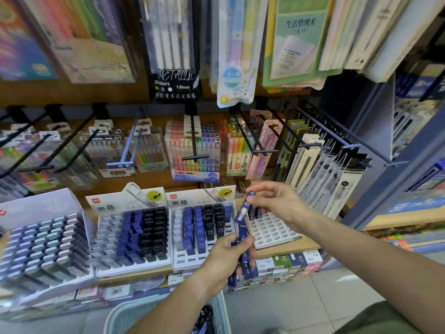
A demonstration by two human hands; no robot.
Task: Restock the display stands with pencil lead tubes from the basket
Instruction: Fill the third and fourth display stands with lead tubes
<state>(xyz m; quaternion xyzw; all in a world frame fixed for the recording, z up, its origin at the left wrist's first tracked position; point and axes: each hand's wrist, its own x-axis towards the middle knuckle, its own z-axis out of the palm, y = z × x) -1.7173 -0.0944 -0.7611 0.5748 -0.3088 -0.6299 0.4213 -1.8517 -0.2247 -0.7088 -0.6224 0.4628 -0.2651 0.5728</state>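
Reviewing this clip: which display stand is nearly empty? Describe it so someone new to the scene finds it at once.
Start at the wooden shelf under the hanging pen packs, where white display stands sit in a row. Go to the rightmost stand, behind the right hand, which pinches a blue tube. Unlike the two stands to its left, packed with blue and black tubes, its slots are almost all bare white.

Bright even light, blurred, warped edges

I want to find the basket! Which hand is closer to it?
Left. The left hand, gripping blue tubes, is just above the basket; the right hand is higher, pinching one blue tube.
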